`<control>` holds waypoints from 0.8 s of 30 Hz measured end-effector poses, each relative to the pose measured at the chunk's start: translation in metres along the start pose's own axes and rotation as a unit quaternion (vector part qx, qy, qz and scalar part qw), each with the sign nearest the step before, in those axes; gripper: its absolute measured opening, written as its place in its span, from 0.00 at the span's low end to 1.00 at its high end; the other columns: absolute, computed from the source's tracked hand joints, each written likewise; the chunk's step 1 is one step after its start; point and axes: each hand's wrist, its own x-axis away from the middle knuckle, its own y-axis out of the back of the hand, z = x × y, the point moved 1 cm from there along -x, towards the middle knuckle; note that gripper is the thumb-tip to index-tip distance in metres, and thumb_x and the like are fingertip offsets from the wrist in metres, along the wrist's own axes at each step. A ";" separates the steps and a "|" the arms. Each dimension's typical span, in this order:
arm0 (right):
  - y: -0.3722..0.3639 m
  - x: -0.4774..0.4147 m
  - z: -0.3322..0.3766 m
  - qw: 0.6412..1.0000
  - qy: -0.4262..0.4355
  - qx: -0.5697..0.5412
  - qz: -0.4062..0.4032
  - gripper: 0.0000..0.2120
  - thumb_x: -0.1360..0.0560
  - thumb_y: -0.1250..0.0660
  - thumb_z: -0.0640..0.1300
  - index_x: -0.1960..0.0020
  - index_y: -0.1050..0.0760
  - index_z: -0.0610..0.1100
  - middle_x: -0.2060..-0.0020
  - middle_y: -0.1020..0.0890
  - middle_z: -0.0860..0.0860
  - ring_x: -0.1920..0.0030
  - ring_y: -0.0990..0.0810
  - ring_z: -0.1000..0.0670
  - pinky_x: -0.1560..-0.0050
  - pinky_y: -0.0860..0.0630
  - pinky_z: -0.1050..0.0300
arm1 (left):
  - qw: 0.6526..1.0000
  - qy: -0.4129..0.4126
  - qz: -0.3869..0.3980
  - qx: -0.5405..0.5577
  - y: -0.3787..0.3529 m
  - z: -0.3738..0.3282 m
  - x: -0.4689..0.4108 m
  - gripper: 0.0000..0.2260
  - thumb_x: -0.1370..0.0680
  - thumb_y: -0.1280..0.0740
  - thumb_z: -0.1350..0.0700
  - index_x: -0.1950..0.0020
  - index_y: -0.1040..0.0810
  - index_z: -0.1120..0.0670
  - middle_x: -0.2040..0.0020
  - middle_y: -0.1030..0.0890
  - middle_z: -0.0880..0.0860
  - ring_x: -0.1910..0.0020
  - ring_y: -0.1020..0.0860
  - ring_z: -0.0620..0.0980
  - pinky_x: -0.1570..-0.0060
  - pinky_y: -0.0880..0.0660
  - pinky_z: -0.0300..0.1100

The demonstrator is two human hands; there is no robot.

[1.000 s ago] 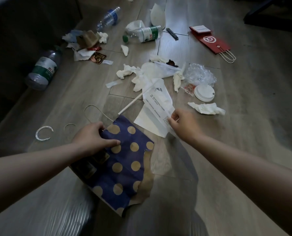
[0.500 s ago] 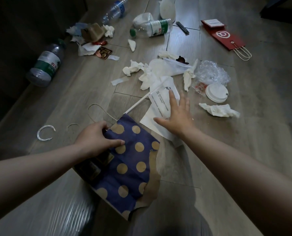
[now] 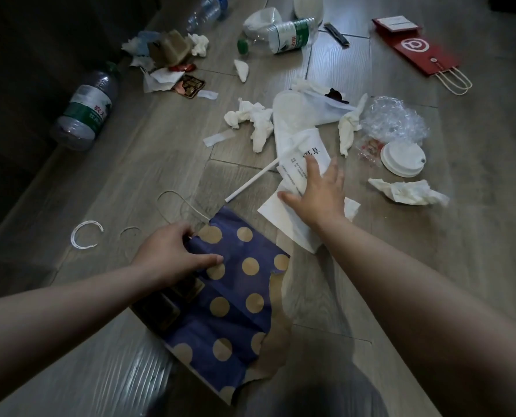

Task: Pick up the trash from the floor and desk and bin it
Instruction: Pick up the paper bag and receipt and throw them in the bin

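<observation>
Blue dotted bag [image 3: 235, 296] lies nearest on the floor [image 3: 160, 152]; left hand [image 3: 172, 254] grips its top edge, fingers curled over the rim, thumb flat on the front. Right hand [image 3: 317, 194] just beyond, fingers spread wide and flat on the printed paper [image 3: 296, 167], which overlaps a straw [image 3: 252, 182] and a white sheet [image 3: 281, 218]. Farther out, all on the floor: tissues [image 3: 250, 118], lid [image 3: 402, 159] and plastic wrap [image 3: 395, 118] to the right, bottle [image 3: 85, 109] far left, second bottle [image 3: 287, 34] and red bag [image 3: 416, 52] at the back.
</observation>
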 end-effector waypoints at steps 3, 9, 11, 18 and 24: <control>-0.002 -0.005 0.001 1.000 -0.013 0.012 -0.024 0.37 0.28 0.32 0.60 0.25 0.45 0.53 0.26 0.45 0.36 0.27 0.44 0.33 0.29 0.41 0.38 | 1.000 0.004 0.000 0.000 -0.001 0.001 -0.002 0.20 0.41 0.22 0.39 0.61 0.27 0.49 0.64 0.22 0.46 0.63 0.24 0.45 0.64 0.27 0.44; 0.003 0.000 -0.012 0.998 0.021 0.002 -0.055 0.28 0.25 0.33 0.50 0.28 0.39 0.50 0.32 0.36 0.38 0.35 0.35 0.36 0.33 0.36 0.43 | 1.000 -0.003 0.014 0.012 -0.001 -0.001 0.000 0.21 0.41 0.22 0.38 0.61 0.26 0.48 0.62 0.20 0.47 0.62 0.22 0.47 0.60 0.22 0.49; 0.009 0.002 -0.016 0.997 0.036 -0.009 -0.061 0.25 0.25 0.35 0.49 0.30 0.37 0.48 0.36 0.33 0.39 0.39 0.32 0.37 0.38 0.33 0.45 | 1.000 -0.006 0.023 0.011 0.000 -0.004 0.002 0.21 0.41 0.23 0.38 0.59 0.26 0.48 0.61 0.20 0.47 0.61 0.21 0.47 0.59 0.22 0.50; 0.048 0.020 -0.026 0.989 0.099 -0.052 -0.094 0.15 0.22 0.38 0.46 0.37 0.31 0.46 0.48 0.23 0.45 0.50 0.24 0.44 0.55 0.25 0.49 | 0.998 -0.025 0.045 0.021 0.008 -0.025 0.011 0.20 0.39 0.23 0.39 0.56 0.26 0.46 0.57 0.20 0.47 0.58 0.22 0.47 0.56 0.22 0.53; 0.092 0.047 -0.032 0.982 0.108 -0.118 -0.099 0.08 0.22 0.39 0.48 0.45 0.29 0.47 0.57 0.22 0.46 0.57 0.23 0.44 0.57 0.24 0.47 | 0.998 -0.045 0.029 0.016 0.019 -0.053 0.029 0.21 0.39 0.24 0.39 0.55 0.24 0.48 0.57 0.21 0.47 0.58 0.22 0.47 0.54 0.22 0.51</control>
